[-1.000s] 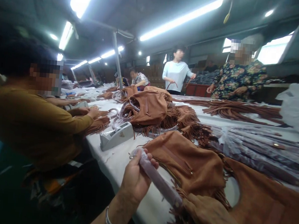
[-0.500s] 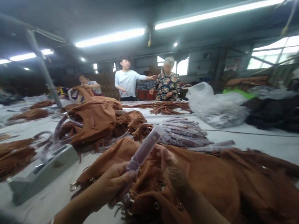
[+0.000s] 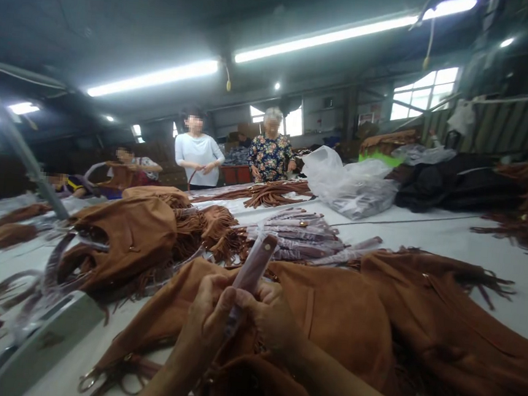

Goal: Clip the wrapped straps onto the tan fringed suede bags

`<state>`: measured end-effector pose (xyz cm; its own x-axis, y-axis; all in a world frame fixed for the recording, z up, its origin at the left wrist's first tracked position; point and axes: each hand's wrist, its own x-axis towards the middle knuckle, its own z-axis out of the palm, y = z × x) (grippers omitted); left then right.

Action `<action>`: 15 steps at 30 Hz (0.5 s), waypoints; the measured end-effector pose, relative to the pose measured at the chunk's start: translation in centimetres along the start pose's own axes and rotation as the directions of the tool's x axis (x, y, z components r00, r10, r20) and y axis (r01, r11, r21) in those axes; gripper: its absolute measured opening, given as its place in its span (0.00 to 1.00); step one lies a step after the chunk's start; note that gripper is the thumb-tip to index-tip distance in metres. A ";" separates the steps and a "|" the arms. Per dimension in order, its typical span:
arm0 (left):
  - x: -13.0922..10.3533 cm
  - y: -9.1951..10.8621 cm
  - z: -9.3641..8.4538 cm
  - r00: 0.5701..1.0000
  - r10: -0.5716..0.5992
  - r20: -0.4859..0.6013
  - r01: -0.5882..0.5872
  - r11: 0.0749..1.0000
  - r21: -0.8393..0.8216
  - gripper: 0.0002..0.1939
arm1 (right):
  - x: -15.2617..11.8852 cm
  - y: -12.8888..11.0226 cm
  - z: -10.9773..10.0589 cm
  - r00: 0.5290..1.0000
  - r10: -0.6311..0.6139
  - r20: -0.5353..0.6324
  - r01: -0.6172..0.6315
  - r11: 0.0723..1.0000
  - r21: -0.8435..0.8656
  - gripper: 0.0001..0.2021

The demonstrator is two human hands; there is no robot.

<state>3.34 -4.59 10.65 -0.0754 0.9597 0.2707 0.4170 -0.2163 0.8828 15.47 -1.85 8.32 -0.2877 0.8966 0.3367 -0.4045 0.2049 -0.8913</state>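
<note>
A plastic-wrapped brown strap (image 3: pixel 255 264) points up and away from me, a round metal stud near its top end. My left hand (image 3: pixel 208 310) grips the strap from the left, thumb along it. From the right, my right hand (image 3: pixel 274 316) pinches the same strap, its thumb beside the left one. Under both hands lies a brown suede bag (image 3: pixel 344 310) with fringe and metal rings. Just beyond is a pile of wrapped straps (image 3: pixel 302 232).
Another brown bag (image 3: pixel 138 230) lies left, near a grey-green holder (image 3: pixel 47 345). Further bags lie right. A clear plastic bag (image 3: pixel 353 184) sits at the back. Several people are beyond the white table (image 3: pixel 431 234).
My right hand has come down and closed on the strap beside my left hand. The view has turned right. The person in white has drawn in an outstretched arm.
</note>
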 end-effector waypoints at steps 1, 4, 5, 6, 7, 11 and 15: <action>0.4 0.5 -0.1 0.997 0.026 -0.068 -0.023 0.999 0.043 0.22 | 0.0 0.1 0.1 0.999 -0.017 0.030 0.018 0.999 -0.041 0.14; 1.8 2.7 0.1 0.989 0.120 -0.084 -0.107 0.984 0.141 0.24 | -0.3 0.6 0.3 0.992 -0.062 0.108 0.082 0.977 -0.198 0.13; 2.3 3.4 0.4 0.988 0.148 -0.037 -0.141 0.980 0.142 0.22 | -0.4 0.7 0.4 0.989 -0.089 0.116 0.116 0.960 -0.254 0.12; 2.7 4.0 0.7 0.985 0.170 0.015 -0.170 0.977 0.132 0.19 | -0.5 0.8 0.5 0.985 -0.125 0.115 0.155 0.939 -0.308 0.11; 3.0 4.4 1.1 0.981 0.182 0.058 -0.188 0.975 0.120 0.16 | -0.5 0.9 0.5 0.980 -0.165 0.106 0.193 0.915 -0.353 0.11; 3.0 4.5 2.9 0.977 0.173 0.122 -0.197 0.953 0.229 0.08 | -0.4 0.9 0.5 0.962 -0.270 -0.047 0.227 0.881 -0.416 0.16; 2.4 2.2 3.1 0.983 0.173 0.067 -0.185 0.936 0.298 0.05 | -0.6 1.5 0.8 0.970 -0.216 -0.108 0.148 0.887 -0.438 0.18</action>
<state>6.92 -2.24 12.06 0.0584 0.9176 0.3933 0.6747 -0.3266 0.6619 14.38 -2.40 6.98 -0.0979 0.8684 0.4861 -0.0214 0.4865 -0.8734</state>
